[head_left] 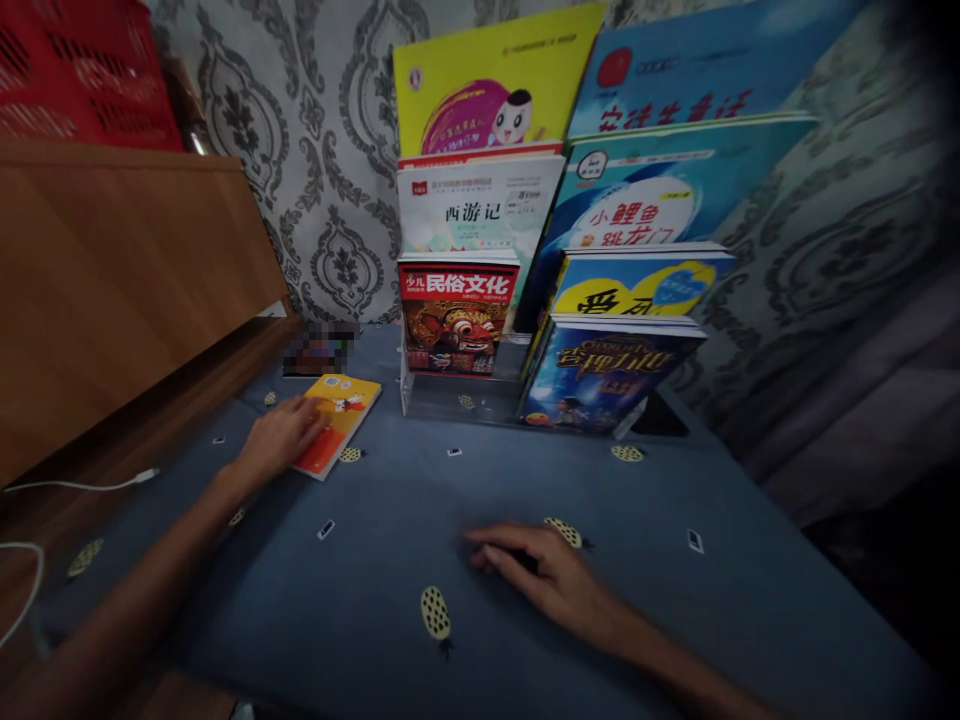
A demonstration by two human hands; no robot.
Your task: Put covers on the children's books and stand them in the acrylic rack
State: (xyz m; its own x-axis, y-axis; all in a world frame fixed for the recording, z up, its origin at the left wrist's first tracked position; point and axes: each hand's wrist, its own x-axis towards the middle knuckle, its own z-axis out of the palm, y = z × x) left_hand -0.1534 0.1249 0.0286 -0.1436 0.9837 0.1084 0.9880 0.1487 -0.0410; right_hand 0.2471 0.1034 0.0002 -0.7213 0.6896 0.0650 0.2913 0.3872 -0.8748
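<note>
On the left side of the table lies a small book [346,418] with a yellow and orange cover and a white cartoon figure. My left hand [281,436] reaches over its left part, fingers resting on the cover; the fingertips are somewhat blurred. My right hand [551,580] rests on the blue tablecloth [375,570] at the front middle. Its fingers are loosely bent, with a gap between thumb and index finger, and nothing shows in them. Behind both hands stands a clear tiered rack [457,400], which holds several upright books, among them a red-and-black book [459,325] and a dark blue book [604,375].
A blurred dark flat item [319,352] lies behind the yellow and orange book. To the left are a wooden cabinet [127,270], a red basket [82,75] and a white cable [90,486]. A patterned wall [315,130] rises behind the rack. A dark flat object [660,415] sits by its right end.
</note>
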